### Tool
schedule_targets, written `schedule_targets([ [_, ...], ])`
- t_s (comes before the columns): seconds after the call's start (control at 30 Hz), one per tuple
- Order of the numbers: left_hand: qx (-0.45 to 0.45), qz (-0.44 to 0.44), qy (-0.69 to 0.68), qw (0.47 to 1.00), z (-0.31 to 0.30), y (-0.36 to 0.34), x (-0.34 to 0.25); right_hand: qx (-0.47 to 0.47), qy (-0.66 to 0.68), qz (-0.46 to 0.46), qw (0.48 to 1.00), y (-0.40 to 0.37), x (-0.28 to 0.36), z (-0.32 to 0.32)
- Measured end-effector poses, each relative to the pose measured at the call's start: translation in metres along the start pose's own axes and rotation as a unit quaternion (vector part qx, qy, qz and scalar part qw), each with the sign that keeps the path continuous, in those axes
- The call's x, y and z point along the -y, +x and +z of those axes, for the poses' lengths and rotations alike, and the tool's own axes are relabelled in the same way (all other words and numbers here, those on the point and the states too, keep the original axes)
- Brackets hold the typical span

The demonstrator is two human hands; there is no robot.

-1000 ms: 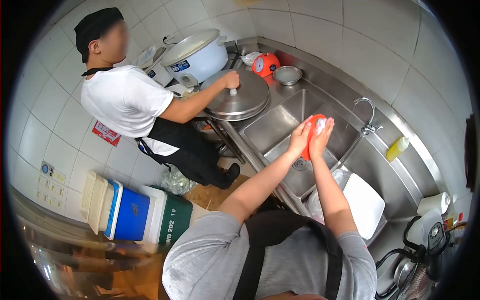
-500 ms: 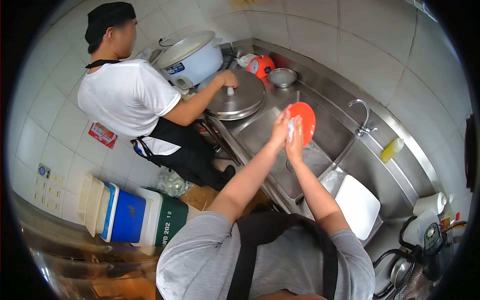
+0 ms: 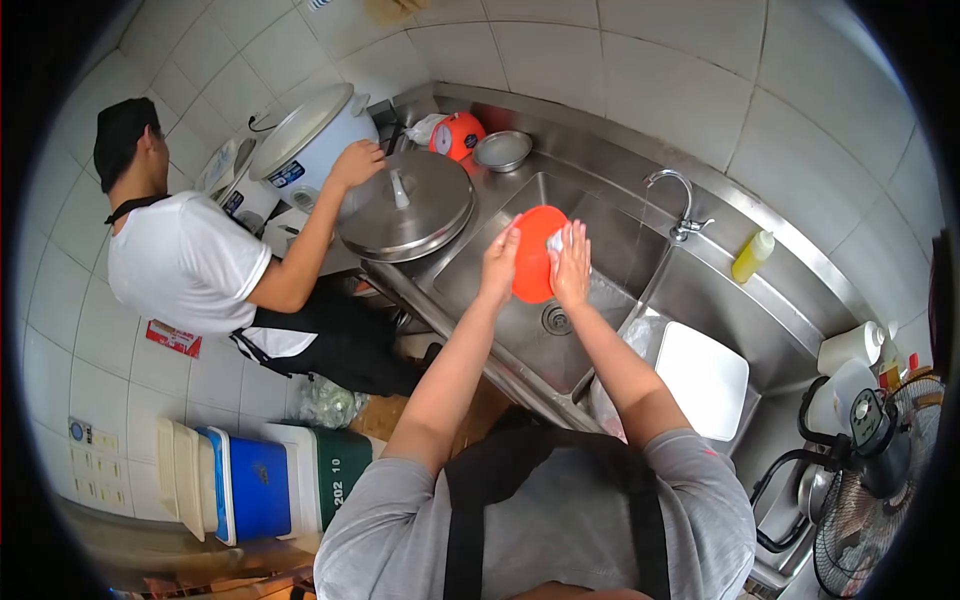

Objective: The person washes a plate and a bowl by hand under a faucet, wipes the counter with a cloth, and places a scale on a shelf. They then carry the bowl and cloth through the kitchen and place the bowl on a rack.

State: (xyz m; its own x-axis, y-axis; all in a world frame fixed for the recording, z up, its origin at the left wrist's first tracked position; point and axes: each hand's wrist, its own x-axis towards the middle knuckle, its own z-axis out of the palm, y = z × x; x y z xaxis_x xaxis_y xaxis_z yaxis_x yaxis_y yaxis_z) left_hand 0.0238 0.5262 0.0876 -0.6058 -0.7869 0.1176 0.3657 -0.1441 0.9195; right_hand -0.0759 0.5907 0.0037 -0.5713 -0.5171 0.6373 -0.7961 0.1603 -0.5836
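We are holding a red plate (image 3: 532, 270) tilted up over the sink (image 3: 612, 245), above the drain (image 3: 556, 319). Our left hand (image 3: 499, 262) is closing around its near-left edge; our right hand (image 3: 570, 268) is lying against its other side with fingers straight, and something white (image 3: 555, 241) is showing beside the thumb. We cannot tell whether that hand is gripping it.

Only the left hand is clearly gripping, so if the rim is wet or soapy, a hard push from the right could be twisting the plate loose and dropping it into the sink. The white thing, lying so loosely, could be slipping out too.

A thin stream is running from the tap (image 3: 683, 205), clear of the plate; swinging the plate under it could be splashing the counter (image 3: 590, 165). To our left, a co-worker's hand (image 3: 357, 163) is hovering near the pot lid (image 3: 425, 215), where our left elbow could be bumping that arm if we turned sharply.
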Motion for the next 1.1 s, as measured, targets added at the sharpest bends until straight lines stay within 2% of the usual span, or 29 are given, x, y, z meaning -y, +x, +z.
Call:
schedule_targets([
  [0.07,0.027,-0.053,0.052,0.997,-0.001,-0.002,0.014,-0.029,0.029,-0.011,0.999,0.023,0.012,-0.014],
  [0.13,0.034,-0.076,0.083,0.993,-0.005,0.003,0.014,0.055,0.073,-0.183,0.979,0.042,0.024,-0.023],
  [0.2,0.048,-0.058,0.177,0.981,-0.013,0.003,0.013,0.036,0.054,-0.186,0.980,0.045,0.014,-0.019],
  [0.27,0.062,-0.041,0.134,0.988,-0.005,-0.004,0.002,0.007,0.152,0.019,0.988,0.051,-0.009,-0.006],
  [0.3,0.032,0.001,0.095,0.995,-0.005,-0.006,0.006,-0.002,0.191,0.140,0.971,0.046,-0.007,-0.004],
  [0.33,0.003,0.049,0.052,0.997,0.000,-0.004,0.010,-0.002,0.189,0.139,0.972,0.044,-0.003,-0.001],
  [0.37,0.003,0.051,0.047,0.998,0.006,-0.006,0.017,-0.014,0.176,0.257,0.950,0.038,0.003,0.003],
  [0.4,-0.045,0.071,-0.017,0.996,0.013,-0.014,0.022,-0.027,0.163,0.373,0.913,0.032,0.004,0.010],
  [0.43,-0.091,0.088,-0.076,0.989,0.015,-0.017,0.024,-0.022,0.232,0.443,0.866,0.019,-0.006,0.031],
  [0.53,-0.064,0.065,-0.015,0.996,0.007,-0.019,0.044,-0.010,0.302,0.472,0.828,0.000,-0.017,0.040],
  [0.57,-0.036,-0.004,-0.084,0.996,-0.002,-0.018,0.047,0.011,0.225,0.426,0.876,-0.001,-0.024,0.034],
  [0.6,-0.036,-0.008,-0.085,0.996,-0.010,-0.013,0.042,0.011,0.222,0.428,0.876,0.007,-0.019,0.020],
  [0.67,0.035,-0.152,-0.128,0.979,-0.021,-0.006,0.028,0.063,0.050,0.291,0.953,0.020,-0.010,-0.001],
  [0.7,0.040,-0.174,-0.161,0.971,-0.016,-0.006,0.025,0.043,0.046,0.284,0.957,0.022,-0.003,0.001],
  [0.73,0.041,-0.179,-0.161,0.970,-0.014,-0.008,0.034,0.042,0.044,0.288,0.956,0.015,0.002,0.011],
  [0.8,0.007,-0.143,-0.131,0.981,-0.008,0.000,0.051,-0.038,0.049,0.174,0.983,0.011,0.019,0.033],
  [0.87,-0.004,-0.123,-0.137,0.983,-0.019,0.010,0.058,0.024,0.151,0.098,0.983,-0.005,0.046,0.032],
  [0.93,-0.018,-0.105,-0.173,0.979,-0.024,0.008,0.039,0.050,0.177,0.104,0.978,-0.017,0.048,0.024],
  [1.0,-0.028,-0.067,-0.161,0.984,-0.020,0.007,0.026,0.077,0.028,-0.017,0.996,-0.020,0.026,0.006],
  [1.03,-0.034,-0.059,-0.151,0.986,-0.021,0.006,0.026,0.032,-0.122,0.005,0.992,-0.019,0.013,0.006],
  [1.07,-0.042,-0.053,-0.142,0.988,-0.022,0.002,0.028,0.037,-0.123,0.007,0.992,-0.014,-0.002,0.008],
  [1.1,-0.074,-0.076,-0.123,0.987,-0.019,0.001,0.027,-0.025,0.038,0.120,0.992,0.004,-0.017,0.010],
])
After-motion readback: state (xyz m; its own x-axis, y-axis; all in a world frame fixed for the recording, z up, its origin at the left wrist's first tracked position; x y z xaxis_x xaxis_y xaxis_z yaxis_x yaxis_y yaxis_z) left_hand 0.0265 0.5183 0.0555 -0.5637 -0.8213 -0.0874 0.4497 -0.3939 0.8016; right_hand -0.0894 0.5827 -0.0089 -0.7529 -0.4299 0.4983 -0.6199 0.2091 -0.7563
